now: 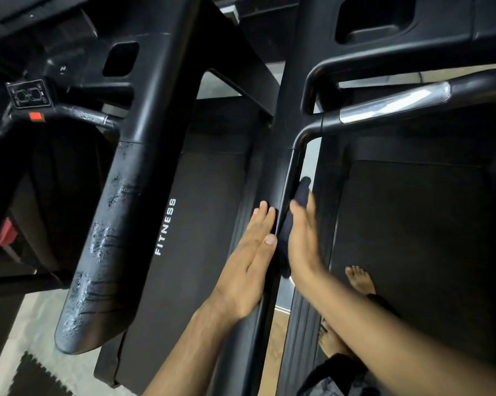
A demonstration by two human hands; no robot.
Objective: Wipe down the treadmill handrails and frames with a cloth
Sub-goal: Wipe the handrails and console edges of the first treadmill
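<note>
Pressing rather than gripping looks like the weak point. The right hand [303, 241] lies flat, fingers straight though blurred, pinning the dark cloth [301, 192] against the frame upright [269, 178]. A quick stroke could let the cloth slide free and drop into the gap beneath the hands. The left hand [252, 252] is also open, flat on the upright's other side, so the upright runs between both hands. The cloth sits under the right palm, its end poking past the fingertips.
</note>
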